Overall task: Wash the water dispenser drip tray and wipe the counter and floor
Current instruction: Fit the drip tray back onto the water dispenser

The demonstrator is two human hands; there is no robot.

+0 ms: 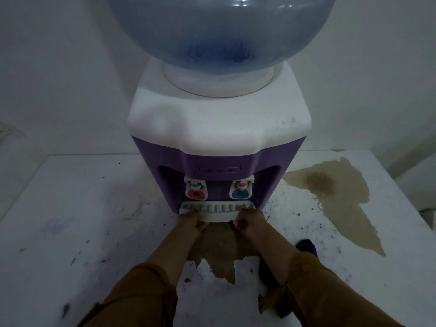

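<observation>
A purple and white water dispenser (219, 128) stands on a white counter (77, 220), with a large blue bottle (221, 29) on top. Its white slotted drip tray (215, 211) sits at the base below the two taps (218, 190). My left hand (192, 220) grips the tray's left end, thumb on the grille. At the right end my right hand (250, 221) holds it the same way. Both forearms reach in from the bottom in brown sleeves.
A brown puddle (339, 199) spreads over the counter right of the dispenser, and another brown patch (221, 253) lies in front under my arms. Dark specks dot the counter. A dark blue object (306, 247) lies beside my right forearm. White walls close in behind.
</observation>
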